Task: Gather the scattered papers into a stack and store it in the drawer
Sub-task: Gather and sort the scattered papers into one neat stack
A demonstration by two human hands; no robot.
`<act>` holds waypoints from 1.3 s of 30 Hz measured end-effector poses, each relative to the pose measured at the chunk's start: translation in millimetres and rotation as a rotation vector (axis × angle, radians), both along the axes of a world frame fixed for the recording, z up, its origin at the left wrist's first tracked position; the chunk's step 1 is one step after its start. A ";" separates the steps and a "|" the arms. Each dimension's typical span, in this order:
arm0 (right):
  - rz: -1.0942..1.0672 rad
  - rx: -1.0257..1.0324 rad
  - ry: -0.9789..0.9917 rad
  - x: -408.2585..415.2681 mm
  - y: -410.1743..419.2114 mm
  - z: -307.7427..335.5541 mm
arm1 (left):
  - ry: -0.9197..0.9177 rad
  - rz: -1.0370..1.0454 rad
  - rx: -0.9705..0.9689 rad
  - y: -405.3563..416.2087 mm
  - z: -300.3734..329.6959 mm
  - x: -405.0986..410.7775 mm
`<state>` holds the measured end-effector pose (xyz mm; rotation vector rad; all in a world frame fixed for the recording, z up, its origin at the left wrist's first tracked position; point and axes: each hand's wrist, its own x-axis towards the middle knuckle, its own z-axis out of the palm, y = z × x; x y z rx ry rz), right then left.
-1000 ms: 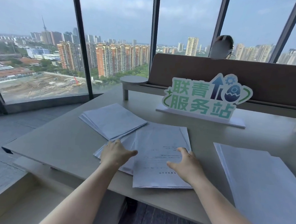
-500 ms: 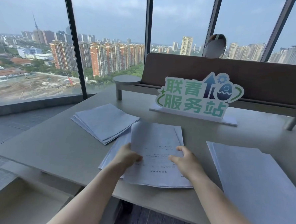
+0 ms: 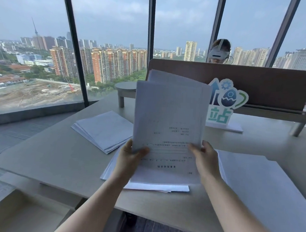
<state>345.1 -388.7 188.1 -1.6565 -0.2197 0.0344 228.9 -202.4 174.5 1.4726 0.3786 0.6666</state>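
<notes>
Lifting printed papers (image 3: 168, 120) upright above the desk (image 3: 44, 155).
Pinched at both lower edges, left hand (image 3: 128, 161) and right hand (image 3: 206, 160); best tapped square, then laid onto the left pile (image 3: 104, 129), drawer (image 3: 26, 217) open below.

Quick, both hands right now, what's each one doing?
Left hand: grips the raised sheaf of papers at its left edge.
Right hand: holds the same sheaf's right edge.

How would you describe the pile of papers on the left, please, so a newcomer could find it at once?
On the desk, look toward the window side, left of the held sheets. The left pile lies flat and untouched, turned diagonally, blank side up, unlike the printed sheets.
</notes>
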 end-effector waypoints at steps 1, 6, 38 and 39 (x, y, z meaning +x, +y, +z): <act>-0.011 0.045 -0.035 -2.5 -0.3 6.4 | -0.022 0.010 0.007 -0.2 2.1 0.1; 0.054 0.176 -0.119 -17.7 1.5 12.1 | 0.001 0.046 0.038 1.6 3.9 -3.8; 0.816 -1.421 -0.675 -82.7 98.4 -2.2 | 0.056 0.495 -0.277 117.1 -15.4 -106.2; 0.828 -1.442 -0.642 -81.8 101.6 0.7 | 0.061 0.498 -0.284 118.7 -17.7 -109.2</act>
